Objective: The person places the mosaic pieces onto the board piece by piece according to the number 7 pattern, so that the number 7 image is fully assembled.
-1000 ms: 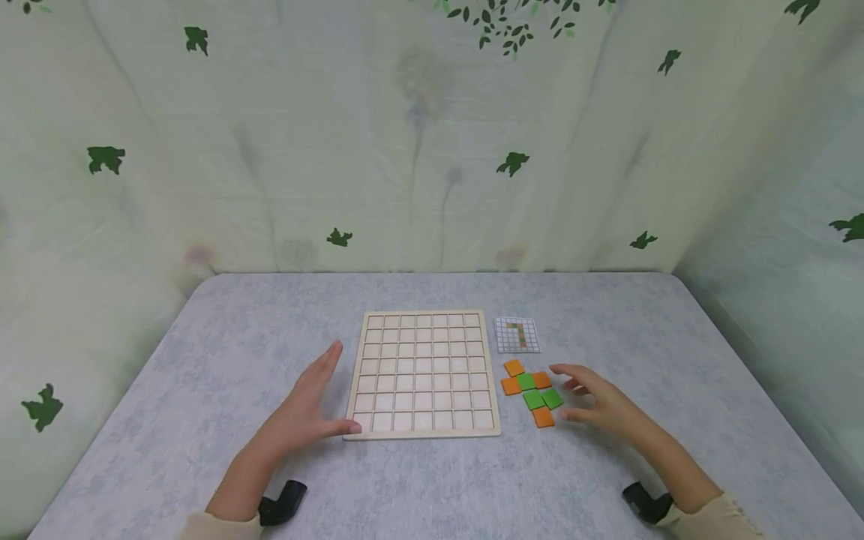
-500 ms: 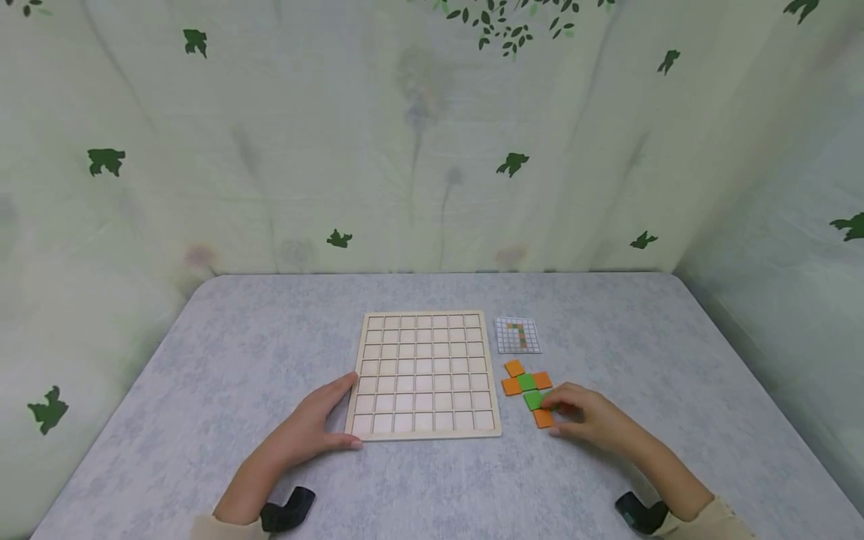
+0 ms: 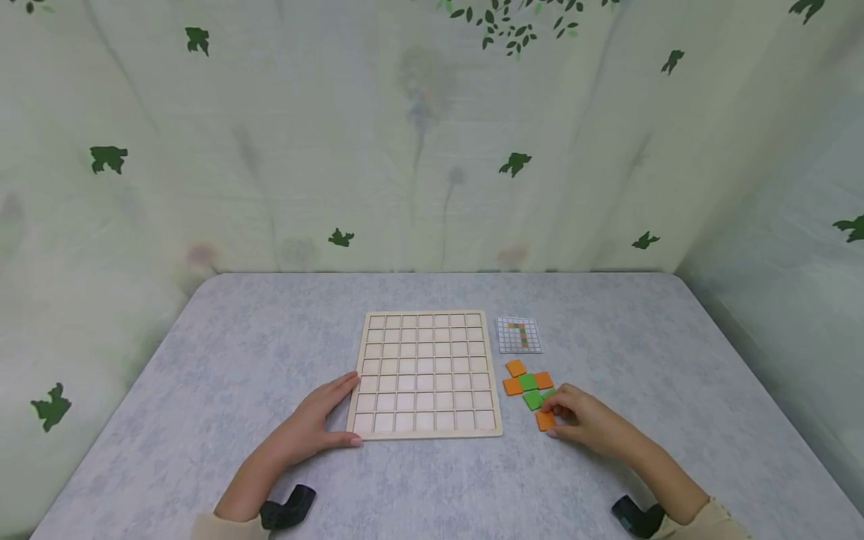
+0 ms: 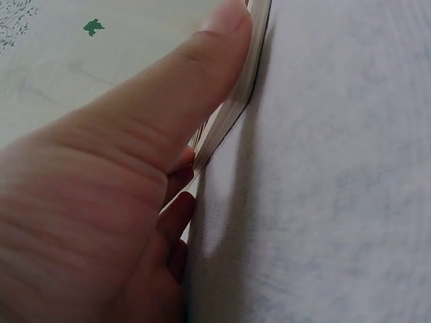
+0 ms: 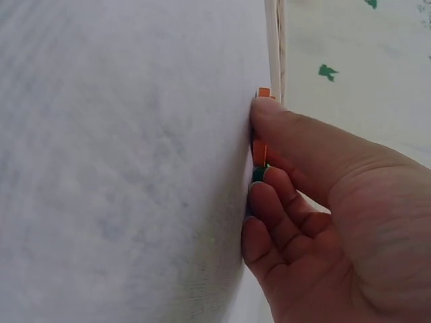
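Observation:
A pale wooden grid board [image 3: 425,435] lies flat on the table. At its near left corner my left hand [image 3: 307,420] rests with the thumb along the front edge and fingers against the left edge. The left wrist view shows this thumb [image 4: 182,87] extended against the board's rim [image 4: 232,111]. Right of the board, my right hand [image 3: 594,424] pinches an orange square tile [image 3: 544,421] between thumb and fingers; in the right wrist view, the orange tile [image 5: 260,152] is partly hidden by the thumb. A green tile [image 3: 550,393] is partly covered by the fingertips.
Other green tiles [image 3: 533,400] and orange tiles [image 3: 516,367] lie loosely grouped beside the board. Behind them is a small printed pattern card [image 3: 518,335] with a coloured figure on a grid. A leaf-patterned curtain [image 3: 432,150] hangs behind the grey table [image 3: 270,322].
My left hand has come down onto the board's near left corner. My right hand has closed in on the tiles, and the nearest orange tile has shifted slightly toward me, away from the green one.

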`<state>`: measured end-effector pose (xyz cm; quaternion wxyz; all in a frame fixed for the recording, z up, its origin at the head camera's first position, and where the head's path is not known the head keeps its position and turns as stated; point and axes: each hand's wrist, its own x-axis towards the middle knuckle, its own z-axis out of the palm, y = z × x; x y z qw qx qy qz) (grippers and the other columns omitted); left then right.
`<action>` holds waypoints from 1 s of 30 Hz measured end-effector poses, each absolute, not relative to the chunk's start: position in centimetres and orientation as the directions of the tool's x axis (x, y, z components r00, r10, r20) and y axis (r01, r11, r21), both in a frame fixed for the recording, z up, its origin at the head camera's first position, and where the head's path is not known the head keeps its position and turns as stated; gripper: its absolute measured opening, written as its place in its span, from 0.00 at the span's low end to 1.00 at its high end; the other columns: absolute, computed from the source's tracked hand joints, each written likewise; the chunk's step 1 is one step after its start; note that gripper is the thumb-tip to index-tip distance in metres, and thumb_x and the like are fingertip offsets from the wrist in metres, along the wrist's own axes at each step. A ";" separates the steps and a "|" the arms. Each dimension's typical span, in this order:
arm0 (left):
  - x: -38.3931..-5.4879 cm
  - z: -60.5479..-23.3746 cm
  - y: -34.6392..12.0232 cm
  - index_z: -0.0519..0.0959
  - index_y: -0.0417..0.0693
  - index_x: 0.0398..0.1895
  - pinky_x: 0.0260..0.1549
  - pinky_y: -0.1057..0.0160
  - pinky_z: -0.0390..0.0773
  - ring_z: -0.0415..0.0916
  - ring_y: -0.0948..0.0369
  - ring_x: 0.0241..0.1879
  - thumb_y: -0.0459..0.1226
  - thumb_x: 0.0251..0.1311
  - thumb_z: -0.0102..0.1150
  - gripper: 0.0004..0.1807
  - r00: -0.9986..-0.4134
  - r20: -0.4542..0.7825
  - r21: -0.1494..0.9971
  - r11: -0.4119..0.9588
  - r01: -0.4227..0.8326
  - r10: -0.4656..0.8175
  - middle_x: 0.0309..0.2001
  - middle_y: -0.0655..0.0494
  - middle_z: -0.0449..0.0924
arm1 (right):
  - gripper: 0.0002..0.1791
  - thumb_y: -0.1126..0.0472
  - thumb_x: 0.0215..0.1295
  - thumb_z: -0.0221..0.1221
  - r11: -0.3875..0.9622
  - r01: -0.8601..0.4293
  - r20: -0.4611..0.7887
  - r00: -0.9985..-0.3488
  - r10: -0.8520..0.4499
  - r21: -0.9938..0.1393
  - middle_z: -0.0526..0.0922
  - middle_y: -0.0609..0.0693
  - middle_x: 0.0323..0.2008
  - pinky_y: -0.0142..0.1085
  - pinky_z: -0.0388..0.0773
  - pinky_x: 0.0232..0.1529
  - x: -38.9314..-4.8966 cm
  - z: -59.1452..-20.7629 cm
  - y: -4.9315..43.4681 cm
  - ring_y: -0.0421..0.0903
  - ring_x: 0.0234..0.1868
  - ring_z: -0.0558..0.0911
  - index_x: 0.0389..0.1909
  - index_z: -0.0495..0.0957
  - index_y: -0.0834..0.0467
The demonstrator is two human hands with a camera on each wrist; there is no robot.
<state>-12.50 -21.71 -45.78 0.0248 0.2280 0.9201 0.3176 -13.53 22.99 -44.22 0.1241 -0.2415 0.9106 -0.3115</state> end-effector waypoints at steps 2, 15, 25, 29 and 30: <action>-12.5 -45.8 -21.8 0.57 0.39 0.66 0.55 0.42 0.55 0.51 0.44 0.63 0.57 0.40 0.65 0.52 -0.895 0.097 0.603 0.689 0.401 0.435 0.66 0.45 0.54 | 0.12 0.55 0.53 0.64 0.697 -0.374 -0.079 -0.848 -0.524 -0.612 0.69 0.42 0.33 0.31 0.71 0.35 -13.5 -44.0 22.9 0.39 0.35 0.69 0.38 0.75 0.52; -12.5 -45.9 -21.9 0.56 0.41 0.67 0.56 0.42 0.54 0.50 0.45 0.63 0.58 0.41 0.65 0.52 -0.900 0.080 0.601 0.700 0.386 0.427 0.67 0.46 0.53 | 0.14 0.60 0.56 0.62 0.551 -0.500 0.167 -0.823 -0.544 -0.668 0.77 0.46 0.39 0.43 0.74 0.40 -16.4 -39.8 18.7 0.42 0.38 0.75 0.44 0.75 0.59; -12.5 -45.9 -21.9 0.56 0.41 0.67 0.56 0.43 0.53 0.50 0.46 0.64 0.58 0.40 0.64 0.52 -0.902 0.074 0.602 0.702 0.381 0.426 0.67 0.46 0.53 | 0.17 0.62 0.57 0.60 0.324 -0.528 0.351 -0.810 -0.469 -0.785 0.76 0.52 0.44 0.47 0.72 0.46 -20.7 -39.5 12.2 0.47 0.43 0.75 0.47 0.75 0.61; -12.5 -46.0 -21.9 0.57 0.40 0.66 0.56 0.43 0.54 0.50 0.46 0.63 0.58 0.40 0.64 0.52 -0.901 0.084 0.597 0.702 0.388 0.426 0.66 0.46 0.53 | 0.19 0.62 0.56 0.60 0.275 -0.478 0.340 -0.838 -0.426 -0.834 0.76 0.54 0.46 0.40 0.73 0.47 -22.3 -40.1 9.4 0.48 0.45 0.75 0.50 0.74 0.63; -12.5 -46.0 -22.0 0.57 0.40 0.66 0.56 0.43 0.54 0.51 0.46 0.63 0.58 0.40 0.64 0.52 -0.901 0.085 0.595 0.704 0.388 0.425 0.66 0.46 0.53 | 0.20 0.63 0.56 0.60 0.270 -0.449 0.318 -0.853 -0.414 -0.852 0.76 0.54 0.46 0.38 0.73 0.46 -22.7 -40.3 8.8 0.47 0.45 0.76 0.50 0.74 0.64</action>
